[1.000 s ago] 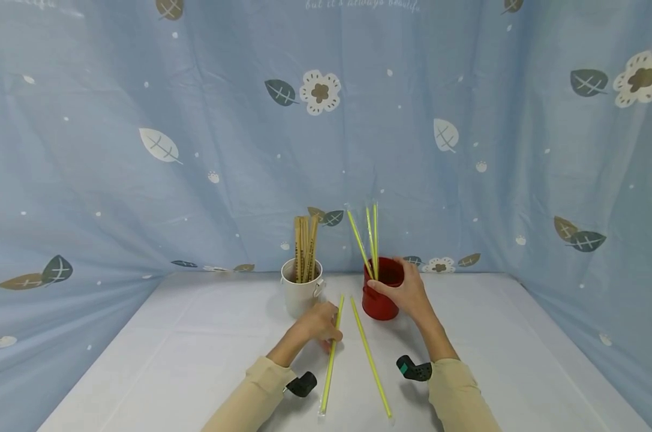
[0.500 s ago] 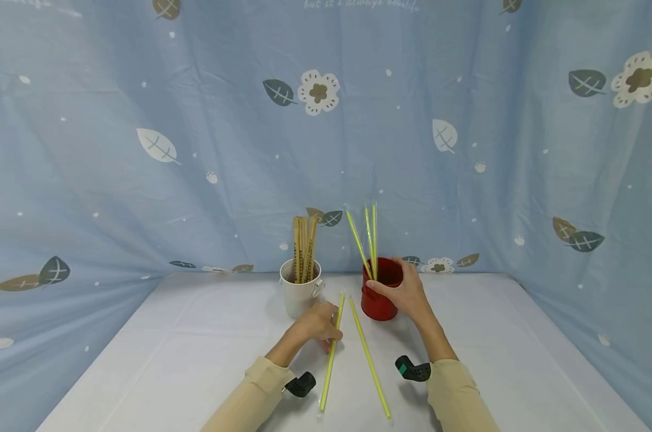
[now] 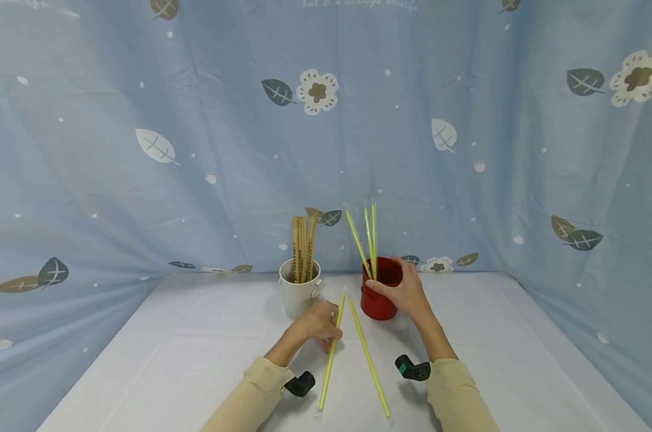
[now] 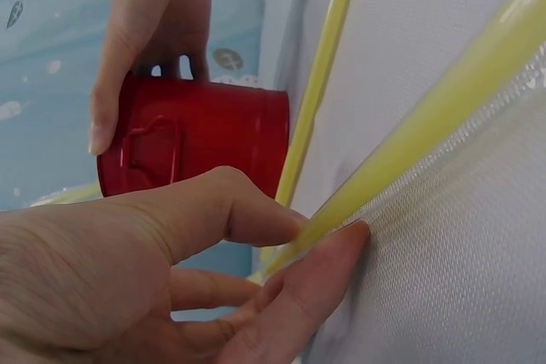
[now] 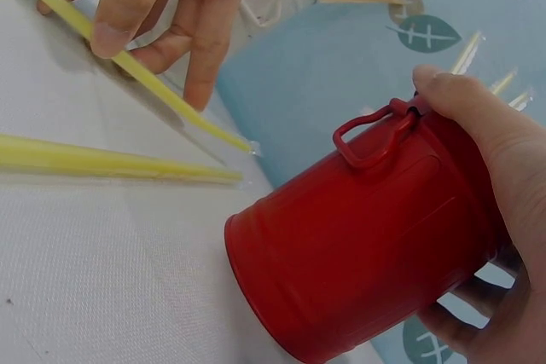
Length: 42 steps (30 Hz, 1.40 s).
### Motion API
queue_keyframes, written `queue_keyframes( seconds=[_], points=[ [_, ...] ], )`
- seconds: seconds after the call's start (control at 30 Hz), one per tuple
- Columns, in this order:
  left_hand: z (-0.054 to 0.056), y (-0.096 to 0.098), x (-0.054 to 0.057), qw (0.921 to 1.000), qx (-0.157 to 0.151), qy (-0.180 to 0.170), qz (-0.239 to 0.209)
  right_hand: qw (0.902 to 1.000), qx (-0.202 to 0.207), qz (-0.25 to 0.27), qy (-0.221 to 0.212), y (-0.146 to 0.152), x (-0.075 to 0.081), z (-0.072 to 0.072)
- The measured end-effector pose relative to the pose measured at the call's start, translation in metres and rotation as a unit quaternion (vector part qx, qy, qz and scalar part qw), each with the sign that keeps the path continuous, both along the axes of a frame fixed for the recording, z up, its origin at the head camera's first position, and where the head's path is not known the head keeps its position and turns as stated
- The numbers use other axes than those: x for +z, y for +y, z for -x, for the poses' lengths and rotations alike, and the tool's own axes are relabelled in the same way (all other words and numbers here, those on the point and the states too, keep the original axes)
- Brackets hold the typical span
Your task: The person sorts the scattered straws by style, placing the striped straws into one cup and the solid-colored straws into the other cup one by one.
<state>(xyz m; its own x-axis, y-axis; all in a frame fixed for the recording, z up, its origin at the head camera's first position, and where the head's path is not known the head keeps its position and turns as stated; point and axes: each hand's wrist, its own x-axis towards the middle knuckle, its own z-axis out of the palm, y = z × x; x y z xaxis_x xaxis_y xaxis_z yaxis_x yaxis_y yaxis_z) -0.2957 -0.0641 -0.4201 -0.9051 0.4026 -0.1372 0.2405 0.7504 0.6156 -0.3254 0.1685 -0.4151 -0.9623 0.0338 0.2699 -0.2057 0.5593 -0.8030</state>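
My left hand [image 3: 316, 324] pinches a yellow drinking straw [image 4: 426, 121] in a clear plastic sleeve between thumb and fingers, close over the white tabletop. Just right of it a second wrapped yellow straw [image 3: 370, 360] lies on the table. My right hand [image 3: 406, 291] grips the rim of a small red metal bucket [image 5: 358, 236], thumb at the near side and fingers round the far side. The bucket stands upright with its wire handle hanging down. Several yellow straws [image 3: 374, 240] lean inside it, their lower ends hidden.
A white metal bucket [image 3: 299, 298] stands behind my left hand, holding several thin sticks in printed brown paper sleeves [image 3: 303, 252]. A blue patterned curtain [image 3: 223, 150] hangs along the table's back edge. Each wrist carries a black camera [image 3: 301, 384].
The straw in my left hand has slid slightly away from me, towards the back of the table. My right hand keeps its grip on the red bucket.
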Motion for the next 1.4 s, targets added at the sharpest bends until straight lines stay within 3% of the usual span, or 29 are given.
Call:
queue_keyframes(
  seconds=[0.37,0.67,0.93,1.17,1.4],
  points=[
    [0.002,0.003,-0.001,0.9997,0.002,-0.022,-0.007,0.9999,0.000,-0.001,0.010,0.001,-0.002,0.001],
    [0.004,-0.001,-0.003,0.9985,-0.001,-0.027,-0.048,0.9998,0.005,0.002,0.018,-0.001,-0.001,0.001],
    [0.003,-0.002,0.012,0.9929,-0.010,-0.038,-0.112,1.0000,0.004,0.004,0.007,0.002,0.000,0.000],
    [0.000,-0.003,0.026,0.9873,-0.015,-0.024,-0.156,1.0000,0.000,0.007,-0.001,0.002,0.000,0.000],
    [0.001,-0.006,0.036,0.9735,-0.001,-0.031,-0.227,1.0000,0.000,-0.001,0.002,0.001,0.000,0.002]
  ],
)
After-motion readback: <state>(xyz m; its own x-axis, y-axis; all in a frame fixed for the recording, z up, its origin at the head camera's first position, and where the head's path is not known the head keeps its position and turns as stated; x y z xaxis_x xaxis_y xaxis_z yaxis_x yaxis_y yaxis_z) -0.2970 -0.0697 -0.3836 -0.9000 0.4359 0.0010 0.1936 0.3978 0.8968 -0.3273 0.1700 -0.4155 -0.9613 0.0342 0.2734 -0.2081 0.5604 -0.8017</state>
